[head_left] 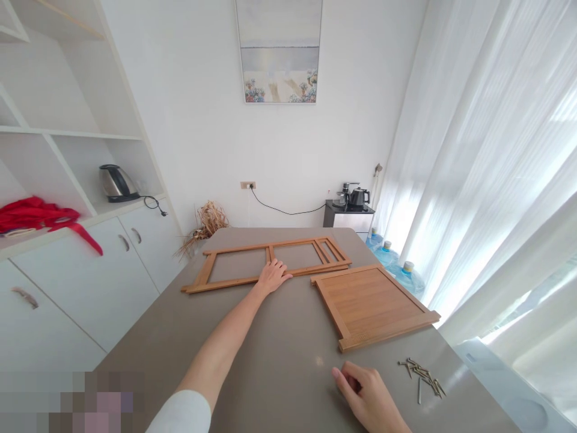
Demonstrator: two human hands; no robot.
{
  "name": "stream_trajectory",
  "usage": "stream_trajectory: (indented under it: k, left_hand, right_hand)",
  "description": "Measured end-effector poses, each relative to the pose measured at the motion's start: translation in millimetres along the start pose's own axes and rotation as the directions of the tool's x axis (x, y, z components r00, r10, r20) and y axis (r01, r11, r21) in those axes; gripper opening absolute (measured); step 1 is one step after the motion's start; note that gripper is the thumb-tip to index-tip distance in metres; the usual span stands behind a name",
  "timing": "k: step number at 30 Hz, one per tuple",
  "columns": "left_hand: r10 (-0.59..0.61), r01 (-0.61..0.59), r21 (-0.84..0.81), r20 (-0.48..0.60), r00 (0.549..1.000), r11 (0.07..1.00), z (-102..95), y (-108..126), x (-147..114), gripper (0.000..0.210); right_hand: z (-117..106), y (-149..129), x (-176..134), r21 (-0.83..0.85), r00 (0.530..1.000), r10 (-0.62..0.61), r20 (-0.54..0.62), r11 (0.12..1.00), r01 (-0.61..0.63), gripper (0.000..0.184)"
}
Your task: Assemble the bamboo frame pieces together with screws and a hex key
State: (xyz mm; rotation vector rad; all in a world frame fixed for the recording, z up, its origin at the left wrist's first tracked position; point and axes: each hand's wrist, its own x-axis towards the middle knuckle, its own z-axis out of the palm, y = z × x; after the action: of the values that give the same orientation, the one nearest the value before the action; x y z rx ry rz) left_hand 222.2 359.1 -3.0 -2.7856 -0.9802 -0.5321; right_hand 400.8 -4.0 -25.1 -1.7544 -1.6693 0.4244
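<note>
My left hand (272,275) reaches across the table to a slatted wooden frame (234,281). Its fingers curl over the near rail by the middle crossbar, and the thumb points right along the rail. The frame lies flat and seems to have another below it, since doubled edges show. Close to me, my right hand (367,391) rests at the tabletop with loosely curled fingers and nothing visible in them. Beyond that hand lies a solid wooden panel (374,297), apparently stacked on a second one. A small pile of screws or bolts (424,376) is to its right.
The grey table (270,373) has a rounded far end. White cabinets (90,270) run along the left, with a kettle (118,183) and red cloth (40,216). Water jugs (408,276) and curtains (451,180) stand right. A black-topped tea stand (349,210) is at the back.
</note>
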Motion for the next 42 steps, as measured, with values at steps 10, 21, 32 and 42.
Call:
stream_trajectory:
  k: [10, 21, 32, 42]
  left_hand:
    - [0.003, -0.004, -0.02, -0.027, 1.0, 1.0, -8.1, -9, -28, 0.034]
    - [-0.142, 0.139, -0.064, -0.053, 0.988, 0.988, -21.8, 0, -57, 0.033]
    - [-0.225, 0.22, -0.077, -0.057, 0.973, 0.972, -13.8, 4, -73, 0.031]
    - [-0.068, 0.068, 0.0, -0.012, 0.998, 0.998, -67.4, -5, -54, 0.035]
  right_hand:
    - [-1, -2, -1, -0.022, 1.0, -0.007, -0.021, 1.0, 0.006, 0.054]
    - [-5, -8, -3, -0.088, 0.997, -0.07, -0.019, 0.994, 0.068, 0.052]
    - [-4, -11, 3, -0.135, 0.997, -0.067, 0.026, 0.988, 0.07, 0.046]
    - [-6, -12, 2, -0.128, 0.998, -0.063, 0.027, 0.99, 0.066, 0.048]
